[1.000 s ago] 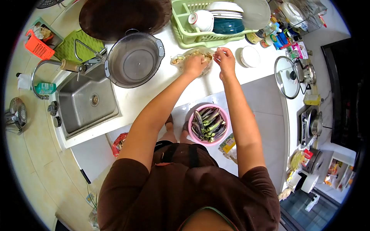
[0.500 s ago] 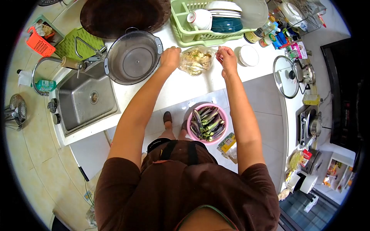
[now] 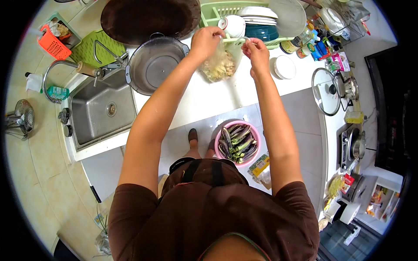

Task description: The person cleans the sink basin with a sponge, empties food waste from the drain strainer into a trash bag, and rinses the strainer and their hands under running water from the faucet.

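Note:
A clear plastic bag (image 3: 220,66) with pale chopped food inside hangs upright over the white counter, its top edges pulled apart. My left hand (image 3: 208,42) is closed on the bag's left edge. On the right edge, my right hand (image 3: 256,53) pinches the plastic between thumb and fingers. Left of the bag stands a grey translucent basin (image 3: 157,69) with handles. A small white bowl (image 3: 284,67) sits just right of my right hand.
Behind the bag is a green dish rack (image 3: 212,14) with bowls and plates. The sink (image 3: 103,112) lies at left. Bottles (image 3: 289,45) and a glass lid (image 3: 325,92) are at right. On the floor stands a pink basin (image 3: 259,138) of eggplants.
My left hand has left the inside of the bag and now grips its left edge. The bag has been lifted and stretched open between both hands.

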`<state>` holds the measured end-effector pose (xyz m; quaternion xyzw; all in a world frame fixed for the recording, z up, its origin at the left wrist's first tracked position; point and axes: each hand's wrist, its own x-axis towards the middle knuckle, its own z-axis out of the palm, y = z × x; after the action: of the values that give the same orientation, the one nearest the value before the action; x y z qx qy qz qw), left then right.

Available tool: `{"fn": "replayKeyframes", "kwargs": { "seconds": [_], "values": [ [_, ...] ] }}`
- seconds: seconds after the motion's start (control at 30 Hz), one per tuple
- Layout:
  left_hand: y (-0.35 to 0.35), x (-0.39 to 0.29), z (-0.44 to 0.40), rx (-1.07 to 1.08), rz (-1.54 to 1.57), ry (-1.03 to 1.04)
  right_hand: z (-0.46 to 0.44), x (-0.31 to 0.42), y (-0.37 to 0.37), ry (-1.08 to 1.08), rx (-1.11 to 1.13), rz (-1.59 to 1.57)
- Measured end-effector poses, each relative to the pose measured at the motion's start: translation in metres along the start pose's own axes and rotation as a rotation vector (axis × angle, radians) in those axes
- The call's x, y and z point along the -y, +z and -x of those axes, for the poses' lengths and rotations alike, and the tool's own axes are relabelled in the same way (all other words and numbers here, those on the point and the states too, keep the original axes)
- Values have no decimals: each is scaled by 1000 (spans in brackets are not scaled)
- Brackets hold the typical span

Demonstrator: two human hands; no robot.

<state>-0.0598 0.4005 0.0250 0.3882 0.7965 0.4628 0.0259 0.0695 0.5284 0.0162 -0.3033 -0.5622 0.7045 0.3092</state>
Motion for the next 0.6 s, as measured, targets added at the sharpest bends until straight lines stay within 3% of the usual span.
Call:
{"fn": "replayKeyframes", "kwargs": {
  "seconds": [0.17, 0.37, 0.5, 0.6],
  "values": [
    [-4, -7, -4, -73, 81, 124, 8, -2, 13, -14, 83, -22],
    [8, -20, 12, 35, 8, 110, 30, 0, 13, 70, 338, 88],
    [19, -26, 20, 110, -25, 113, 35, -8, 1, 118, 334, 265],
    [29, -22, 28, 272, 212, 6, 42, -6, -12, 72, 292, 249]
  ]
}}
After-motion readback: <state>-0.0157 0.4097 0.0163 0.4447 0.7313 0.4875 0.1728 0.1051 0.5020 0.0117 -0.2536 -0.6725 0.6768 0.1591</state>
